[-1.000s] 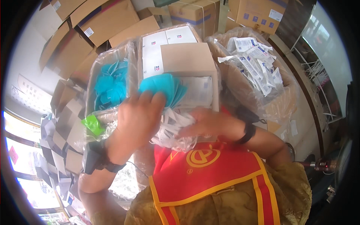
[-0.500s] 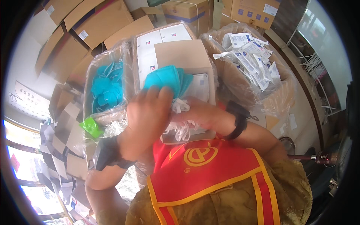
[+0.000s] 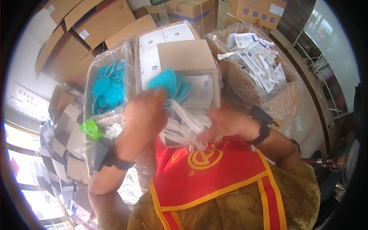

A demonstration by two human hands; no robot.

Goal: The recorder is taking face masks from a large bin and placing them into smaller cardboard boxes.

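My left hand (image 3: 147, 109) grips a small stack of teal face masks (image 3: 168, 85), whose outlines are slightly blurred. White elastic straps (image 3: 182, 120) run from the masks to my right hand (image 3: 228, 124), which has its fingers closed round the bundle and stretches it close to my red apron (image 3: 214, 168). Beneath the masks stands an open cardboard box (image 3: 184, 57) with flat white packets (image 3: 202, 90) inside. More teal masks (image 3: 109, 90) lie heaped in the plastic-lined carton to the left.
White boxes (image 3: 150, 57) are packed behind the open box. To the right, a plastic-lined carton (image 3: 241, 82) holds white sachets (image 3: 258, 57). A green scrap (image 3: 92, 129) lies by my left wrist. Large cartons (image 3: 103, 23) stand behind; grey-white boxes (image 3: 69, 134) pile up on the left.
My right hand has moved right and toward my body, drawing the white straps out long. The left hand, still holding the masks, has shifted slightly left and nearer to me.
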